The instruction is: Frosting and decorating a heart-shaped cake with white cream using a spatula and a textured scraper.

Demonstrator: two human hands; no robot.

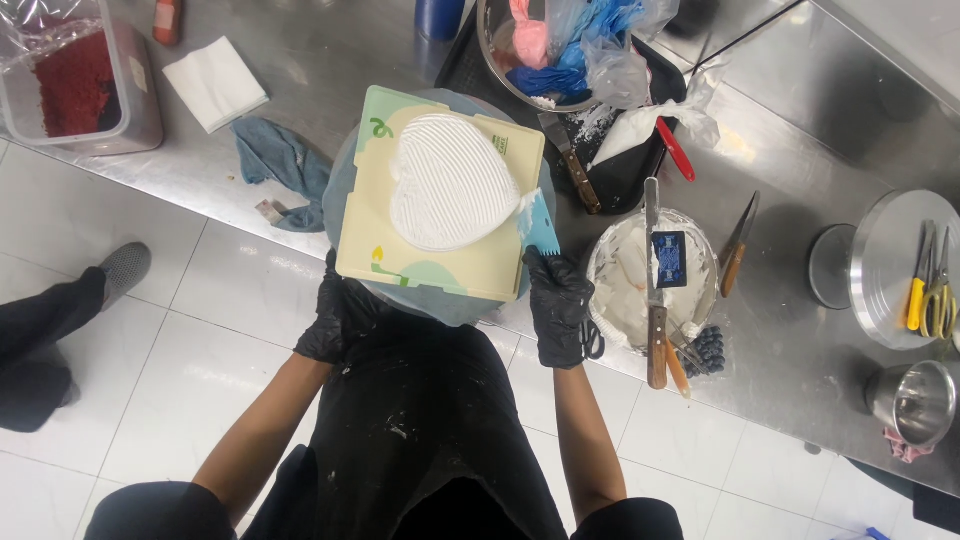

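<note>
The right hand [558, 305] is closing its fingers on a light-blue comb scraper [537, 225], pressing it to the heart-shaped white cake [452, 192] at its 4 o'clock edge. The left hand [325, 325], at the cream cake board's [440, 270] 7 o'clock corner, is curling its fingers under the turntable [440, 305] on the steel worktop [800, 310]; their grip cannot be told.

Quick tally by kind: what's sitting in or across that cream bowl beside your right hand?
Bowl: 1
Wooden-handled knives: 1
Blue scraper cards: 1
Total: 3
</note>
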